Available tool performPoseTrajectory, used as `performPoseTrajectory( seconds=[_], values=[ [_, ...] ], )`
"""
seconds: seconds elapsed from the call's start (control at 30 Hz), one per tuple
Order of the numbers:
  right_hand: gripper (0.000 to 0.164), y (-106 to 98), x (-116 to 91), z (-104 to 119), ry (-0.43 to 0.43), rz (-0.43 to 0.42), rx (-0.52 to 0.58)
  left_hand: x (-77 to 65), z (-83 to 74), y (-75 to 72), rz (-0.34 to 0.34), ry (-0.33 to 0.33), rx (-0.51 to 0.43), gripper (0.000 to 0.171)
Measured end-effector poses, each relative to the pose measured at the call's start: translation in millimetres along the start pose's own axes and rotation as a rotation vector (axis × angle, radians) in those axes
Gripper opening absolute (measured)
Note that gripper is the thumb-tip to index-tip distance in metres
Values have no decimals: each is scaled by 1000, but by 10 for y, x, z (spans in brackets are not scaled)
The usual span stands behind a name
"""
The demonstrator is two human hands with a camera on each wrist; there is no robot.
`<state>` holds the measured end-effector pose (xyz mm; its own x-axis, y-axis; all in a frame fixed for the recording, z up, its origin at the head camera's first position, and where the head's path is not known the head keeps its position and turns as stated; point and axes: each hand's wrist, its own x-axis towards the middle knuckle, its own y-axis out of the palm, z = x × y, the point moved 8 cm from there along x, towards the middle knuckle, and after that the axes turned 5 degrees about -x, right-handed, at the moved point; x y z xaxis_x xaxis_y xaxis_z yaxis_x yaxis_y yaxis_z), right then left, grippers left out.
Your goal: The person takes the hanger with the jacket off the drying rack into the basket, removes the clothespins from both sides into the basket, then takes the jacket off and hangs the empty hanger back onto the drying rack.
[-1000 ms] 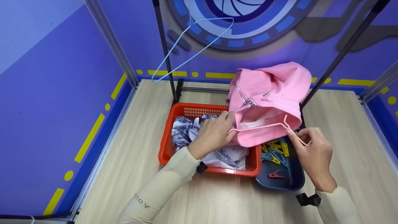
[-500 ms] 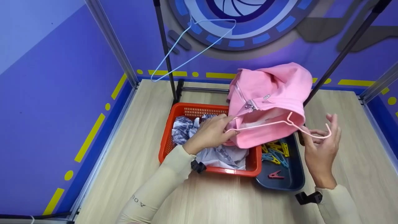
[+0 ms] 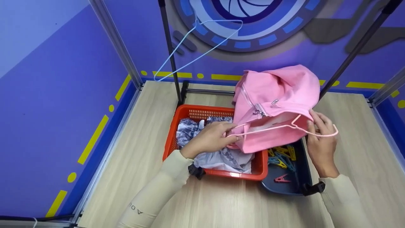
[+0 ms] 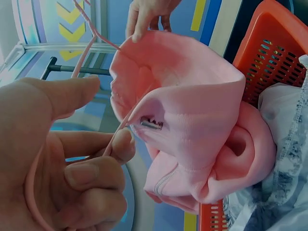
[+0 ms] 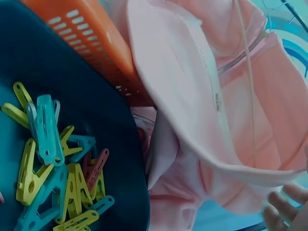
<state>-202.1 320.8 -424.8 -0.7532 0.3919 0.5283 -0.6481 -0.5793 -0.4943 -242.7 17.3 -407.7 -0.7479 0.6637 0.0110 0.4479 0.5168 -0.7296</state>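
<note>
A pink zip sweatshirt (image 3: 281, 82) lies bunched over the right part of the basket, its opening facing the person. Partly inside that opening is a pink wire hanger (image 3: 327, 136), its hook pointing right. The left hand (image 3: 210, 136) holds the hanger's left end, thumb and fingers about the wire; the left wrist view shows the wire passing over the curled fingers (image 4: 91, 173). At the opening's right edge, the right hand (image 3: 321, 144) pinches the fabric rim beside the hanger's hook. Only fingertips of that hand show in the right wrist view.
An orange-red basket (image 3: 234, 175) holds grey-white patterned cloth (image 3: 224, 161). Beside it a dark blue tray (image 3: 275, 187) contains several clothespins (image 3: 280, 161). A light blue hanger (image 3: 221, 21) hangs near the rack's left pole (image 3: 167, 38); the right pole (image 3: 351, 53) stands opposite.
The right hand has let go of the hanger near its hook and moved up to the sweatshirt's right rim. The left hand has shifted slightly left and down, still holding the hanger.
</note>
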Motion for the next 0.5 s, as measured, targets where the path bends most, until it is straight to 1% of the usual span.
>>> performPoseTrajectory(
  seconds=[0.07,0.13,0.2,0.3,0.4,0.5],
  values=[
    [33,-32,22,-8,6,-43,7,-13,20,-2,13,6,-29,31],
    [29,-48,44,-2,-3,-64,19,-28,45,-3,28,11,-66,28],
    [26,-48,61,4,-12,-65,20,-44,69,-4,46,19,-108,25],
    [22,-41,78,-11,-9,-61,10,-72,101,1,80,34,-160,25],
    [22,-36,80,-65,22,-57,-8,-99,114,15,118,53,-182,27],
    [24,-26,72,-126,49,-44,-22,-126,139,29,153,48,-206,29]
  ],
)
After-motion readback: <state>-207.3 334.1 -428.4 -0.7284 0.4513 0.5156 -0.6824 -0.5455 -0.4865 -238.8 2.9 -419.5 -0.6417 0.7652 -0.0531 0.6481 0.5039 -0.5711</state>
